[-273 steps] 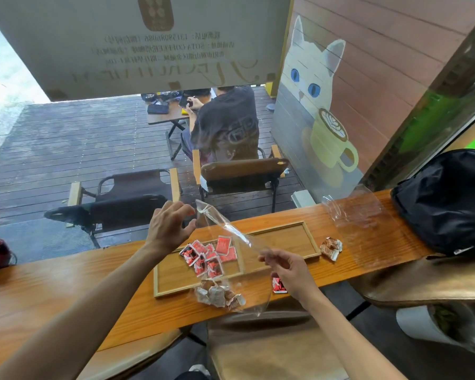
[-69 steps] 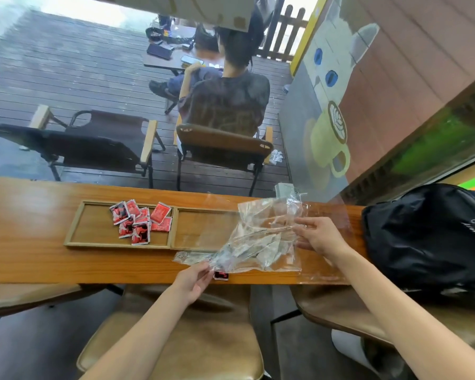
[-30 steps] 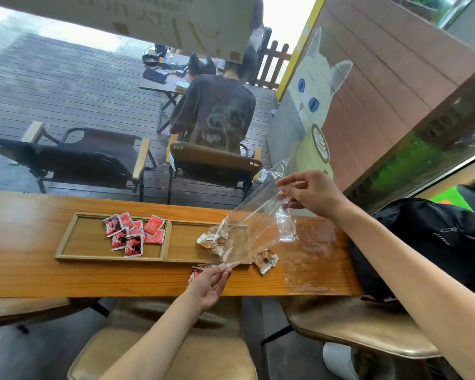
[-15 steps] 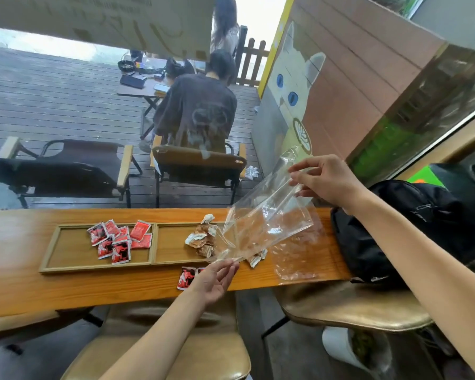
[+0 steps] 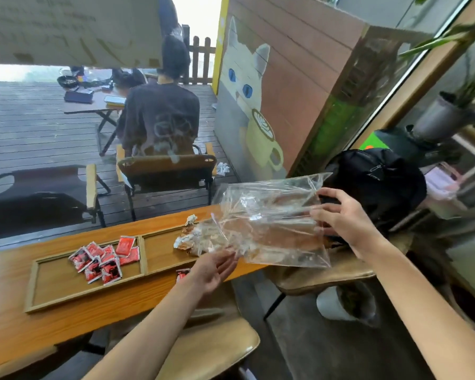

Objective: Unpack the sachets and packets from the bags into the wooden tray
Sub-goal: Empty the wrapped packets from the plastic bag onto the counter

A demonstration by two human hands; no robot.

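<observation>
A two-part wooden tray [image 5: 55, 298] lies on the long counter. Its left compartment holds several red sachets [image 5: 104, 259]. Crumpled brown-and-white packets [image 5: 188, 239] lie heaped in the right compartment, at the mouth of a clear plastic bag [image 5: 274, 226]. My right hand [image 5: 340, 215] grips the bag's far end, lifted over the counter's right end. My left hand [image 5: 214, 270] is at the bag's lower open corner, fingers spread, palm up. One red sachet [image 5: 182, 274] lies on the counter just outside the tray, beside my left wrist.
A black backpack [image 5: 381, 182] rests behind my right hand. Padded stools [image 5: 220, 349] stand under the counter [image 5: 17, 338]. A person sits on a chair beyond the window. Potted plants [image 5: 444, 116] stand at the right.
My right hand has swung the bag's far end down and rightward, flattening the bag. More packets have slid into the right compartment. The view has tilted.
</observation>
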